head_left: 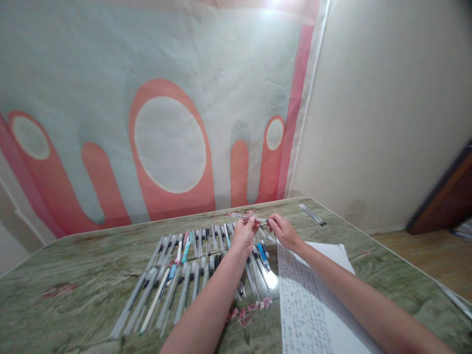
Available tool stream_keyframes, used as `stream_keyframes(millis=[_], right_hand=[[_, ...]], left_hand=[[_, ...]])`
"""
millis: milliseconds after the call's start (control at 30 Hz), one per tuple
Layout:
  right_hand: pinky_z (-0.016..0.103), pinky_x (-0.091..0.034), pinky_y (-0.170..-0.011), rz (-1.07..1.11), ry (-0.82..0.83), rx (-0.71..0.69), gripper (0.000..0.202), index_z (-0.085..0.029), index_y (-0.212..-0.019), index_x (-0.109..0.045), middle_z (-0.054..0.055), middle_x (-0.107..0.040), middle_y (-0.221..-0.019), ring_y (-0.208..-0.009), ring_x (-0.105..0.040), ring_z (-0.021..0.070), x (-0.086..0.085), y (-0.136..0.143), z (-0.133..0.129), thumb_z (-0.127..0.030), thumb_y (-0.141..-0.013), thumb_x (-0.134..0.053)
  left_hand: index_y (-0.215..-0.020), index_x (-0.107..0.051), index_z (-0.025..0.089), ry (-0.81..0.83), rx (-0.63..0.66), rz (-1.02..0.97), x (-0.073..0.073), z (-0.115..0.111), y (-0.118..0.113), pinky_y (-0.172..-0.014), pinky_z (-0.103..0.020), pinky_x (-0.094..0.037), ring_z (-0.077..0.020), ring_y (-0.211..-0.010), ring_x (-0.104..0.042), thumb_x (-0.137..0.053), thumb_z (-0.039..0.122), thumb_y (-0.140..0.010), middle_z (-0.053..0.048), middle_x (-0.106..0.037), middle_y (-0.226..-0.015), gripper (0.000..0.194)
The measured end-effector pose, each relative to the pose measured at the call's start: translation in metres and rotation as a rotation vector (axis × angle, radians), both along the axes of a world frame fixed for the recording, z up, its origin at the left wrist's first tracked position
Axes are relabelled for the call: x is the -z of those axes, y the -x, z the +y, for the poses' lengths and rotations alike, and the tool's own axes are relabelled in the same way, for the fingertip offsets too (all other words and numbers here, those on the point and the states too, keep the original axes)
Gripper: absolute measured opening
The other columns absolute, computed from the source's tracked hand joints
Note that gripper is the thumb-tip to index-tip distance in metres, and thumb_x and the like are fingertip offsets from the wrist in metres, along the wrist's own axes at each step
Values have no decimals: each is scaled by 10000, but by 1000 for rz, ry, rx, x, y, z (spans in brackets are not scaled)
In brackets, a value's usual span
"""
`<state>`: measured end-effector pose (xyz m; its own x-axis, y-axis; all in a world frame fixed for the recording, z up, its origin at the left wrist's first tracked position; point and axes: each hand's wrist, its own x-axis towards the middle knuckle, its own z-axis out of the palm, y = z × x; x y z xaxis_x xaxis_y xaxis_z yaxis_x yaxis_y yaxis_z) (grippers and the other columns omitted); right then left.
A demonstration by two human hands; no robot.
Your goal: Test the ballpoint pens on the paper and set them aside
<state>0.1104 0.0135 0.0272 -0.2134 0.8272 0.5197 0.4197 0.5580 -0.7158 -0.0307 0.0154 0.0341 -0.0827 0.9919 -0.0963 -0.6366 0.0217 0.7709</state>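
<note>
Above the far part of the table, my left hand [244,237] is closed around a slim, clear pen [242,216] that lies nearly level. My right hand [283,231] pinches the pen's dark right end between thumb and fingertips. Just below and left of my hands, rows of clear-barrelled pens [184,285] with dark parts lie side by side, several partly hidden by my left forearm. Among them are a turquoise pen [186,250] and a blue pen [263,256]. Fine detail of the held pen is too small to make out.
Sheets of paper with dense handwriting [302,295] lie under my right forearm. A few thin pens or refills [312,215] rest near the table's far right edge. Behind the green-patterned table [84,290] hangs a grey and coral curtain [173,206], beside a plain wall [383,108].
</note>
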Motion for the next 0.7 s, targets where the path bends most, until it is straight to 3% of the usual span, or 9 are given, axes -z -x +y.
stream_keyframes(millis=[100,200,300,467,633,700], right_hand=[[232,-387,-560,-50,17,-11,409,-181,-622,-477,-8,-500,-564,-531,-473,108,0,0,-1,-426,-879,-274],[228,-388,-537,4,82,-43,387,-181,-719,-493,-13,-512,-580,-519,-480,109,1,0,-1,-443,-879,-258],[225,-389,-533,13,19,-17,285,-187,-859,-468,-12,-524,-656,-565,-493,116,2,1,-1,-455,-839,-372],[243,-379,-604,-102,-62,13,365,-183,-659,-476,-1,-493,-609,-597,-478,121,2,0,0,-397,-882,-283],[234,-372,-582,-68,-67,17,248,-179,-860,-481,-7,-517,-670,-602,-480,118,2,-1,0,-389,-865,-350],[240,-372,-610,-96,-113,27,259,-178,-793,-487,-2,-512,-670,-627,-482,123,2,-1,0,-385,-866,-349]], left_hand=[[-807,-509,146,11,5,-9,1,-1,0,-681,-223,-418,-84,-637,-570,-579,113,-727,-10,-609,-702,111],[-774,-508,141,10,20,-16,0,-1,1,-686,-221,-417,-86,-644,-573,-586,130,-725,-19,-612,-705,92],[-757,-502,140,4,24,-15,-1,-1,2,-680,-213,-416,-85,-650,-573,-575,132,-735,-23,-610,-710,76],[-787,-506,142,12,38,-3,-1,-2,1,-670,-212,-418,-85,-644,-571,-578,132,-733,-19,-606,-701,91],[-774,-505,134,0,34,-5,0,-1,1,-689,-222,-419,-91,-661,-577,-593,153,-723,-24,-611,-712,104],[-780,-509,133,7,30,-1,1,0,1,-696,-229,-420,-92,-656,-576,-614,162,-706,-19,-611,-708,132]])
